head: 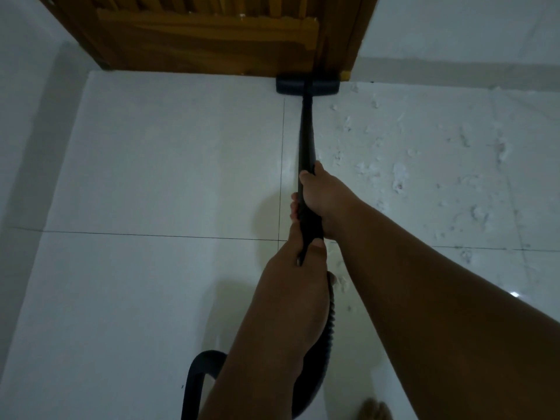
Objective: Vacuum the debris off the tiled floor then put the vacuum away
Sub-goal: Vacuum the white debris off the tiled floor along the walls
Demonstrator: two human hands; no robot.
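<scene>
A black vacuum wand [305, 131] runs away from me across the white tiled floor [169, 165]. Its flat floor head [306, 85] rests against the base of the wooden door. My right hand [318, 195] grips the wand higher up, and my left hand [295, 256] grips it just below. A ribbed black hose [328, 334] curves down behind my left forearm and loops back at the bottom [200, 371]. White debris [400, 174] is scattered over the tiles to the right of the wand.
A brown wooden door [209, 40] fills the far wall, with white walls on either side [27, 116]. The toes of a bare foot [375, 409] show at the bottom edge. Tiles left of the wand look free of debris.
</scene>
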